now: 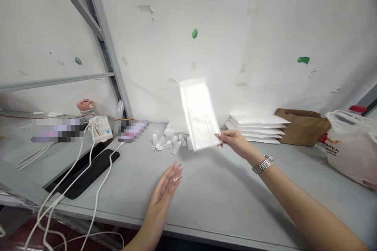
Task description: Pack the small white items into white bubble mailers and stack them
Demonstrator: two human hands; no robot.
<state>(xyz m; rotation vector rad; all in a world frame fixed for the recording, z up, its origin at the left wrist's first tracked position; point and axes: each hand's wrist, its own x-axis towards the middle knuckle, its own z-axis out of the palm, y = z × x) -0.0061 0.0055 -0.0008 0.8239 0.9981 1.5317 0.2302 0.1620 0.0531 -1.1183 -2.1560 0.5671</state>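
2 hands are seen, the left hand (pixel 167 182) and the right hand (pixel 234 141); 1 white packet (pixel 199 114) is counted, 1 stack of white mailers (pixel 257 128), 1 brown paper bag (pixel 303 125), 1 white plastic bag (pixel 352 147), 1 black pad (pixel 88 172), 1 wristwatch (pixel 263 164); the small white bottles (pixel 169 143) are too blurred to be counted

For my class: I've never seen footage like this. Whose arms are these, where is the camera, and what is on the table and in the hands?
One picture, from a camera worn on a person's head, looking down at their own bare hands. The right hand pinches a white packet by its lower corner above the grey table. The left hand hovers open, holding nothing. Behind lie small white bottles, a stack of white mailers, a brown paper bag, a plastic bag and white cables.
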